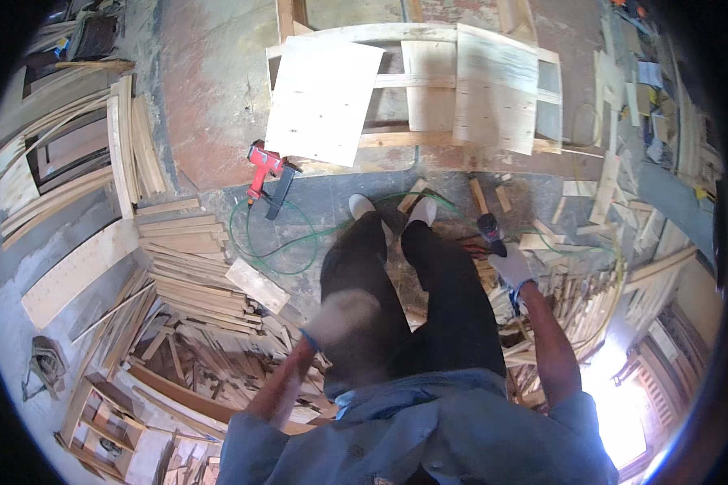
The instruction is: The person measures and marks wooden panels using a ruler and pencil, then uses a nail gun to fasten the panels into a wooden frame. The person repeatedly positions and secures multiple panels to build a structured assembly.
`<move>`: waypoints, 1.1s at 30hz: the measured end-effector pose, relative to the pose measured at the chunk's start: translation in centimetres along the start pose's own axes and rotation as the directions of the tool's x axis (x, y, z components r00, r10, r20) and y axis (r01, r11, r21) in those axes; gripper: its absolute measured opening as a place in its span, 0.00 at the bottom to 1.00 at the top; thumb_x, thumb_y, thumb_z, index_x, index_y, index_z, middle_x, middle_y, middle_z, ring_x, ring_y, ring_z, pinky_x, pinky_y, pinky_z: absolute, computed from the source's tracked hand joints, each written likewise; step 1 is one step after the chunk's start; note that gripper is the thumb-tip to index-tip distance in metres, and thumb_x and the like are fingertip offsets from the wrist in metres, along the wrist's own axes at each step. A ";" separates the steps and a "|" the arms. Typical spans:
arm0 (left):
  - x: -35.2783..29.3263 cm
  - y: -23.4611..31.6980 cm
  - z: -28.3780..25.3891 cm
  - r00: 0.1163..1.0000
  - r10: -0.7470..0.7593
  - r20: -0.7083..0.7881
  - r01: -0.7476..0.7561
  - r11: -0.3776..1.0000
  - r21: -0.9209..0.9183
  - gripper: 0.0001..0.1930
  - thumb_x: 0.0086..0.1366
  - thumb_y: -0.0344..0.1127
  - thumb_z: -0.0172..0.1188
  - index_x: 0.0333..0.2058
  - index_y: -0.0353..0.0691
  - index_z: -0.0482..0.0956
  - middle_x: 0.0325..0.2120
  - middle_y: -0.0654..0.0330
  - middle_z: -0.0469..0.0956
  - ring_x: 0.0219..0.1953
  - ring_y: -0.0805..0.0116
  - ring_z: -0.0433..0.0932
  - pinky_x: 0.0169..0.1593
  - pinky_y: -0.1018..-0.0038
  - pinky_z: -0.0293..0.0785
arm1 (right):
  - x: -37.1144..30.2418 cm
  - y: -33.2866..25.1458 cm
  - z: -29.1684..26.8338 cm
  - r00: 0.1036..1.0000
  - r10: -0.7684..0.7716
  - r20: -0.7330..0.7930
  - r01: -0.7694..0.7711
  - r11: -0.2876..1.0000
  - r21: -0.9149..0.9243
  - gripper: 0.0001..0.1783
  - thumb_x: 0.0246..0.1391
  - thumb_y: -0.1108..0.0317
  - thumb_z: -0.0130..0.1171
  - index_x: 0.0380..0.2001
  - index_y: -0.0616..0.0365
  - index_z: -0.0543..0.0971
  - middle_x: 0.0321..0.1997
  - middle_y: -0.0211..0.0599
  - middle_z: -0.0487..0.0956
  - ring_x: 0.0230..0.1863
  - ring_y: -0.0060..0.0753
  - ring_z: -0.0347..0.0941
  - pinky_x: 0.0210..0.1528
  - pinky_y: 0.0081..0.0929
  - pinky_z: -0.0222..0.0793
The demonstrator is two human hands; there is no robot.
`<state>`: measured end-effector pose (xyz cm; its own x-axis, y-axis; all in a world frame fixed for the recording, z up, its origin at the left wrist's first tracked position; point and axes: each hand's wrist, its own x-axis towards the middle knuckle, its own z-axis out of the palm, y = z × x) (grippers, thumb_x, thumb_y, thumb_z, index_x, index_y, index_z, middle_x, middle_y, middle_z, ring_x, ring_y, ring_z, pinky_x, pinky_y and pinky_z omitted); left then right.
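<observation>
Dark handheld power tool (490,229): located beside the right leg, above the littered floor; tip directed forward, exact type unclear.
Right hand, light glove (513,267): fingers appear clamped on the lower end of the tool.
Left hand, light glove (344,318): over the left thigh, motion-blurred; cannot tell whether the fingers are apart or together.
Trip hazard: thin green air hose (299,236) loops on the floor and runs past the pale shoes (361,206); a step could snag it and drag the red nail gun with black magazine (265,170).
Footing hazard: short pale wood offcuts (477,196) lie near the feet; stepping on one could cause a slip and a dropped tool.
Panel hazard: left pale plywood sheet (319,101) lies askew, overhanging the slatted pale wood frame (396,140); a knock could shift it if loose. Fastening cannot be determined.
Second sheet: right pale plywood panel (496,89), across the frame's right part.
Left-side obstruction: stacked narrow pale boards (190,267), restricting side movement.
</observation>
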<state>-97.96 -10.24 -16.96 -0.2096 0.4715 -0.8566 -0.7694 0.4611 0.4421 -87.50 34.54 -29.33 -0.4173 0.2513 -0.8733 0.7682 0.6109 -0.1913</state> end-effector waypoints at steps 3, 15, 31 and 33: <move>9.0 2.4 -8.0 0.847 0.409 -0.340 -0.198 0.835 0.513 0.13 0.67 0.35 0.56 0.46 0.38 0.80 0.44 0.56 0.82 0.47 0.63 0.80 0.51 0.68 0.74 | 7.5 0.6 1.1 1.000 -0.018 -0.011 0.017 0.996 -0.092 0.29 0.46 0.49 0.62 0.44 0.62 0.78 0.45 0.57 0.80 0.49 0.57 0.76 0.49 0.46 0.71; 30.7 13.4 -32.6 0.221 0.728 -0.648 0.187 0.621 0.761 0.21 0.65 0.45 0.52 0.52 0.41 0.77 0.45 0.44 0.78 0.48 0.45 0.77 0.53 0.60 0.72 | 26.8 11.3 9.7 0.980 -0.001 -0.201 -0.071 0.934 -0.350 0.32 0.51 0.49 0.58 0.54 0.58 0.71 0.39 0.54 0.81 0.42 0.60 0.78 0.46 0.50 0.73; 31.6 17.0 -31.9 0.214 0.490 -0.845 -0.568 0.766 0.300 0.10 0.66 0.40 0.58 0.27 0.44 0.75 0.15 0.67 0.70 0.12 0.77 0.65 0.16 0.82 0.57 | 33.6 16.4 14.2 0.960 0.092 -0.265 -0.136 0.979 -0.154 0.21 0.63 0.58 0.51 0.52 0.60 0.74 0.35 0.37 0.80 0.34 0.35 0.74 0.39 0.33 0.71; 28.8 17.5 -31.4 0.337 0.508 -0.792 -0.552 0.788 0.271 0.09 0.67 0.39 0.57 0.29 0.44 0.75 0.12 0.69 0.67 0.08 0.77 0.60 0.13 0.81 0.55 | 33.2 16.7 12.7 0.942 0.100 -0.320 -0.105 0.994 0.001 0.19 0.64 0.59 0.51 0.52 0.60 0.75 0.34 0.35 0.80 0.33 0.31 0.73 0.37 0.31 0.71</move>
<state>-136.44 -12.20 -42.19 -0.9400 -0.2024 -0.2747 -0.3273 0.3072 0.8936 -82.39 43.59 -67.24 -0.4720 0.5377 -0.6986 0.8080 0.5808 -0.0990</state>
